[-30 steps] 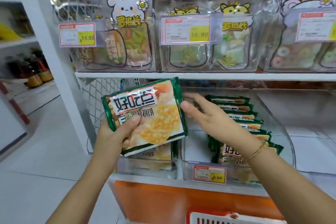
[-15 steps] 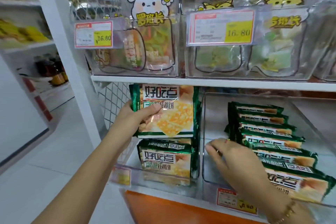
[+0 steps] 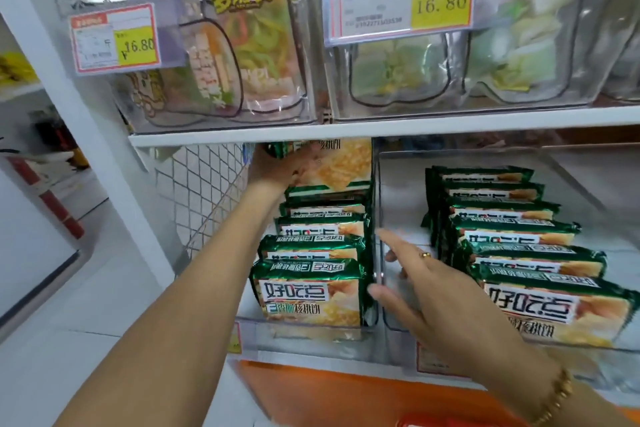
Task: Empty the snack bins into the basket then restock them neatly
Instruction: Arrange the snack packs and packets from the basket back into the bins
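Green cracker packet (image 3: 346,163) farther back (left hand (image 3: 277,168))

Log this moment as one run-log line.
phase: restock | left hand grips cracker pack at rear of left bin | right hand open, fingers straight, at left wall of right bin

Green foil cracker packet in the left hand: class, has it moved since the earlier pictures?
Yes. The green foil cracker packet, held by the left hand, went back into the clear plastic left bin, its top now under the white shelf board.
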